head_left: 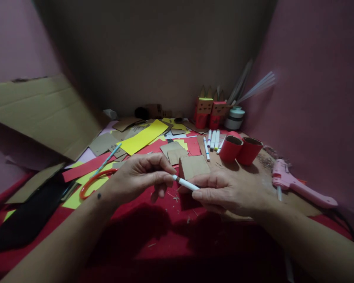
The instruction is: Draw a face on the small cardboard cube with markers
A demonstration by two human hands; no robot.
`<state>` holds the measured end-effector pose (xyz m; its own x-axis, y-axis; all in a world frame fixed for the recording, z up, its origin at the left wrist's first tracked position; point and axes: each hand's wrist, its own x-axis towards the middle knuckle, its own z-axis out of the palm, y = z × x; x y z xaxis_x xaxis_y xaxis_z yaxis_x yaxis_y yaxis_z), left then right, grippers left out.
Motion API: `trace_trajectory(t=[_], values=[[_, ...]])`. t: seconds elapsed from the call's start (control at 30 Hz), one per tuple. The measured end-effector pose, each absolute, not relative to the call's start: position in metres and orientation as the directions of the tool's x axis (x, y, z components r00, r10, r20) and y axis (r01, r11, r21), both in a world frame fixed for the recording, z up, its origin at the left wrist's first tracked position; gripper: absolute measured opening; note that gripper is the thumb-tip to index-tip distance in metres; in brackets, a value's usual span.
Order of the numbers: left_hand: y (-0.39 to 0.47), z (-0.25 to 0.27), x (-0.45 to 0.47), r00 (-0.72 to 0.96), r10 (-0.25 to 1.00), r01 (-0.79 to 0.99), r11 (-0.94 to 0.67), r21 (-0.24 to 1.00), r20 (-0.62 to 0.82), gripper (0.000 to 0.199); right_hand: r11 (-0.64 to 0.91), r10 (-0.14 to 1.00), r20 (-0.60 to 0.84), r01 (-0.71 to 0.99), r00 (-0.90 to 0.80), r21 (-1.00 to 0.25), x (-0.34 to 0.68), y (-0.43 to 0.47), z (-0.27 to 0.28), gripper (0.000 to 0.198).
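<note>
Forearms [59, 236] of the person come from both lower corners over a red cloth [153, 245], and the two hands meet on one white marker [188, 184]. It is between them, above the cloth and in front of a bent cardboard piece [196, 165]. The left hand [143, 175] has thumb and forefinger pinched almost closed on the end near the brown band [178, 179]; its other fingers curl loosely and seem to hold nothing. The right hand [224, 192] is closed around the other end, with the thumb pressed on the barrel. I judge that the cap end is being handled. For doing this well, it is better to have both hands in one line with the marker and use slow, straight force without bending, so the tip is not damaged. The right grip should be firm, while the left makes the small movement. The right arm should avoid the pink glue gun [301, 184], which may be hot.
</note>
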<state>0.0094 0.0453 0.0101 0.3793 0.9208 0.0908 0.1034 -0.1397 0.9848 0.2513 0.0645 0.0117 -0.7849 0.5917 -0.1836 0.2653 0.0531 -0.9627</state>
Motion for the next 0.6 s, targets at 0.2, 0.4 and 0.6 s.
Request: trace_trajectory(t=[0.2,0.4,0.6], values=[[0.042,0.003,0.013,0.371,0.916,0.029,-0.174,0.984,0.151,0.004,-0.099,0.529,-0.232,0.213,-0.816,-0.972,0.252,0.066,0.008,0.03],[0.05,0.005,0.013,0.253,0.938,-0.04,-0.235,0.971,0.238,0.024,-0.006,0.571,-0.047,0.053,-0.819,-0.999,0.252,0.069,0.003,0.033],[0.071,-0.013,0.011,-0.123,0.973,0.222,-0.163,0.961,0.194,0.025,0.182,0.785,0.329,-0.313,-0.525,-0.932,0.268,0.09,0.021,0.023]])
